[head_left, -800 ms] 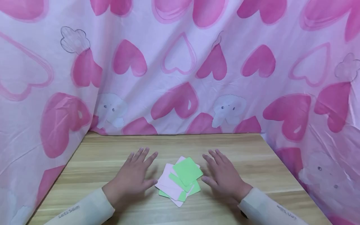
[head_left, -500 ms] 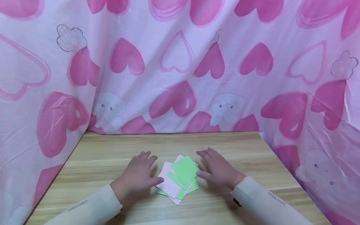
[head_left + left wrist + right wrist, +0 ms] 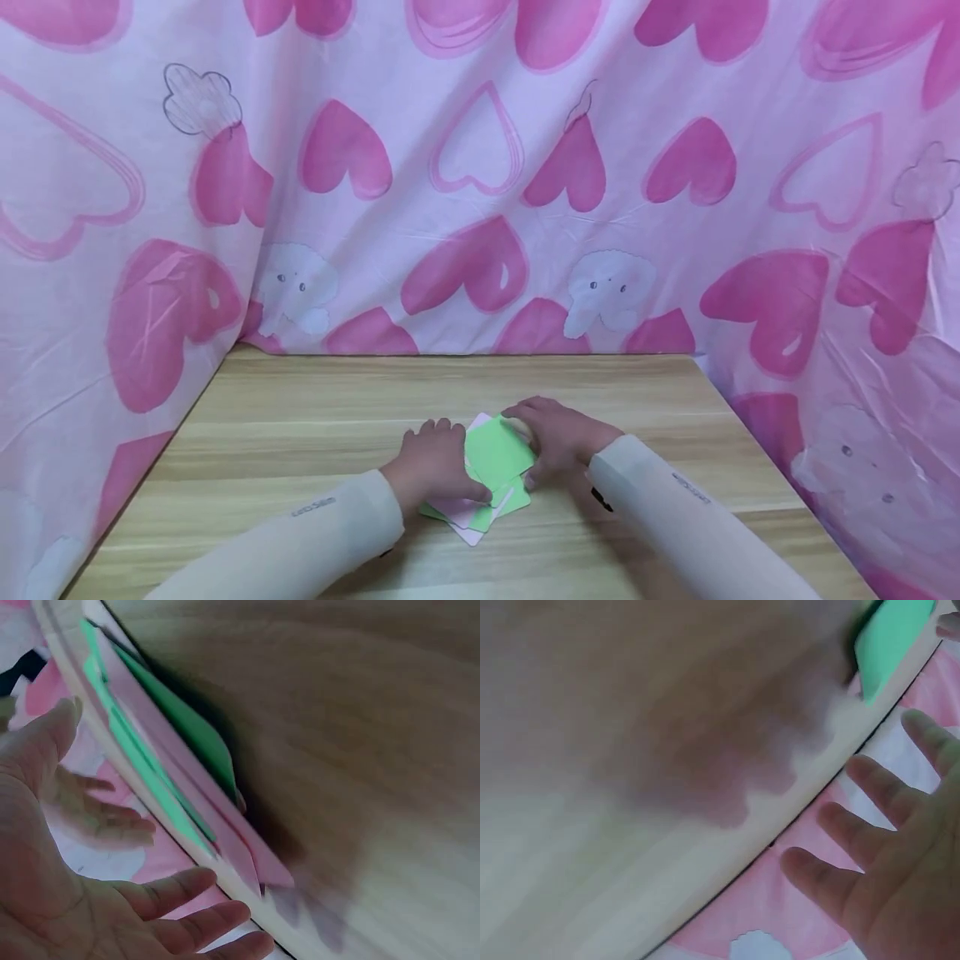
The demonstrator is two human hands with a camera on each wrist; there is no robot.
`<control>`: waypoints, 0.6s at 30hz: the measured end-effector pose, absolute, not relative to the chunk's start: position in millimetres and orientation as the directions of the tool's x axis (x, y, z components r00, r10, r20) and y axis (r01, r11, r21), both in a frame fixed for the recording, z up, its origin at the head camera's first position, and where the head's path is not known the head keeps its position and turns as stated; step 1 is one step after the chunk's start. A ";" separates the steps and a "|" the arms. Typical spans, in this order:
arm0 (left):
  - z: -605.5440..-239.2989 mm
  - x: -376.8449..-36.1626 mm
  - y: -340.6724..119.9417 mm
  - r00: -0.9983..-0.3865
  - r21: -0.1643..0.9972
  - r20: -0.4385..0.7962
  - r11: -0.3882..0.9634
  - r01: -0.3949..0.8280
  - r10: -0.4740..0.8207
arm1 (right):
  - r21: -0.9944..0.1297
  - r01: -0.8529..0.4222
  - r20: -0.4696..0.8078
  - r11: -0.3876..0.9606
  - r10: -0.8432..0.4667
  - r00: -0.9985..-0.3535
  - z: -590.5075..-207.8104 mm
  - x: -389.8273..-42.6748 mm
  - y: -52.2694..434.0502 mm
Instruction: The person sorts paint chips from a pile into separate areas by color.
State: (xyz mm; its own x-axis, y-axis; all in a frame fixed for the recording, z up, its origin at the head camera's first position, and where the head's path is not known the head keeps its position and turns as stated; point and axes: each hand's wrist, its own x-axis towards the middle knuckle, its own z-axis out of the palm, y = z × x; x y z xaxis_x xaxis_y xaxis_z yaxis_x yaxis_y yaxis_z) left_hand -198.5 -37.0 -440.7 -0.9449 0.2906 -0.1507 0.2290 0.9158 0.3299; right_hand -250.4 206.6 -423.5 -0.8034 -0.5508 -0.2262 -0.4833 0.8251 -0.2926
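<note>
Square pink and green cards lie in a loose, fanned pile on the wooden table. A green card (image 3: 497, 452) tops it, and a pink card (image 3: 456, 512) shows lower left. My left hand (image 3: 431, 463) lies over the pile's left side in the head view, its thumb across the cards. At the right edge, my right hand (image 3: 561, 435) has its fingers and thumb bent beside the top card. The left wrist view shows the pile edge-on, pink card (image 3: 161, 746) among green ones, with the fingers spread. Spread fingers of the right hand (image 3: 900, 877) also appear in the right wrist view.
The wood-grain table (image 3: 300, 400) runs back to a pink curtain (image 3: 465, 208) printed with hearts, which also hangs along both sides. Pale long sleeves (image 3: 300, 533) cover both forearms.
Both hands have moved inward from either side of the cards to the pile, the left going right, the right going left. Their fingers have bent more. The cards lie nearly as before.
</note>
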 end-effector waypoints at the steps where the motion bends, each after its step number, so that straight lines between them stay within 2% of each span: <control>1: -441.4 -199.0 -33.3 -0.947 0.325 -0.152 0.919 0.222 0.283 | -0.279 -0.484 -0.243 0.830 -0.548 -0.800 -421.9 -251.7 204.7; 11: -443.8 -204.0 -14.1 -0.953 0.209 -0.174 0.955 0.213 0.250 | -0.127 -0.521 -0.334 0.844 -0.530 -0.779 -418.5 -260.6 189.7; 18: -440.2 -208.1 -11.1 -0.955 0.217 -0.171 0.955 0.203 0.242 | -0.132 -0.480 -0.346 0.867 -0.495 -0.797 -421.5 -265.9 188.4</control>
